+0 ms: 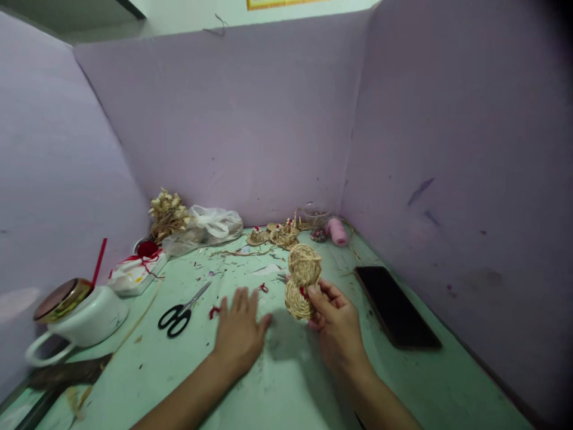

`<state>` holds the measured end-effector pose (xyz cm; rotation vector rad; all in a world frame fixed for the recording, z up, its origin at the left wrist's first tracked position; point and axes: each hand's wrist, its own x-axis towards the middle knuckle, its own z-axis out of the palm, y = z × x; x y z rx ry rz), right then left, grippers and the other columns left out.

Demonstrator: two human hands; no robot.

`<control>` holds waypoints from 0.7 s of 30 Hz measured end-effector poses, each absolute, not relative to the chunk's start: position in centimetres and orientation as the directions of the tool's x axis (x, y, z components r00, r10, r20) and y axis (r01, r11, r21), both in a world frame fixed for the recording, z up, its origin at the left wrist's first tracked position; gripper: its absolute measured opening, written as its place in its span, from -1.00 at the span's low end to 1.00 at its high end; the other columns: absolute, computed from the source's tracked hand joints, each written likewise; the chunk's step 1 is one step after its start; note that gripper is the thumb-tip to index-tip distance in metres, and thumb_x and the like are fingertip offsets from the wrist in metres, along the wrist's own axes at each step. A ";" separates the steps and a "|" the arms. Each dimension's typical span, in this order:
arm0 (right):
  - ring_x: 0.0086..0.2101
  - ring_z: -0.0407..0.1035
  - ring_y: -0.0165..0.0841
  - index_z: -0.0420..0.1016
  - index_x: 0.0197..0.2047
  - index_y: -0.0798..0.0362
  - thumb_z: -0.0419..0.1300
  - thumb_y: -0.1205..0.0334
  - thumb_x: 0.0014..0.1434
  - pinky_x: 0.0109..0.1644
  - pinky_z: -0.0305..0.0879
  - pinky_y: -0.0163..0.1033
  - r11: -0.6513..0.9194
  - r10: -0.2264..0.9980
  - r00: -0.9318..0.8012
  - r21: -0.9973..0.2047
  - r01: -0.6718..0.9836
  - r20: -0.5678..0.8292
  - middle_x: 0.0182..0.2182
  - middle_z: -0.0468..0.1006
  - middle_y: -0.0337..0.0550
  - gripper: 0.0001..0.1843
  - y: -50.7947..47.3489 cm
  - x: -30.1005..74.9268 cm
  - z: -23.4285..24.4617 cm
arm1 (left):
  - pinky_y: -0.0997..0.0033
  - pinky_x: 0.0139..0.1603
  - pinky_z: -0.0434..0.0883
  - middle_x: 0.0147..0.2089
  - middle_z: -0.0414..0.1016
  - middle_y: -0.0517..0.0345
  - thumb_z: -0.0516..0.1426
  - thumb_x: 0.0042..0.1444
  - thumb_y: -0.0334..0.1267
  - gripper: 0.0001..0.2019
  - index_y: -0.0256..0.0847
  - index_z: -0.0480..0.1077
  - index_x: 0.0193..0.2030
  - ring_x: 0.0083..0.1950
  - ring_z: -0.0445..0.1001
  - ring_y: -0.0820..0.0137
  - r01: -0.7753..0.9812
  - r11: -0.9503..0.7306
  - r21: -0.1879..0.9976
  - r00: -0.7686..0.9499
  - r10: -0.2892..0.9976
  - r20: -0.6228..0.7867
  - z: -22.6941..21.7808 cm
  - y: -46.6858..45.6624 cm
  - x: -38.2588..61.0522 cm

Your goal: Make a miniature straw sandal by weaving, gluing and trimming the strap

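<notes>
My right hand (pixel 338 319) grips a straw ornament (pixel 304 266) made of two coiled discs joined in a figure-eight, raised above the table. A bit of red shows by my thumb at its lower disc. My left hand (pixel 242 328) lies palm down with fingers spread, holding nothing. Just beyond its fingertips is a small red bow (pixel 264 288), and a red scrap (pixel 213 312) lies by its left side. Black-handled scissors (pixel 179 316) rest further left, blades partly apart. A metal tool tip peeks out behind the ornament, mostly hidden.
Several straw pieces with red trim (pixel 282 234) lie at the back beside a pink thread spool (pixel 337 232). On the right is a black phone (pixel 396 307). A white mug (pixel 96 316), a plastic bag (pixel 215 224) and dried flowers (pixel 168 212) stand left. Purple walls enclose the green table.
</notes>
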<state>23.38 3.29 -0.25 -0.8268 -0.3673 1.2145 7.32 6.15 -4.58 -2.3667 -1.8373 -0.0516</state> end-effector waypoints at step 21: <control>-0.47 0.46 -0.43 0.51 -0.28 0.09 0.44 0.24 -0.28 -0.42 0.41 -0.42 -0.094 0.932 0.218 -0.776 -0.623 -0.288 -0.43 0.61 -0.20 -0.59 2.7 22.6 -2.4 | 0.34 -0.30 0.31 -0.30 0.43 0.11 0.08 0.04 -0.19 -0.81 -0.16 0.35 -0.20 -0.32 0.39 0.33 0.848 -0.413 0.333 0.387 0.911 0.145 -0.1 0.7 0.2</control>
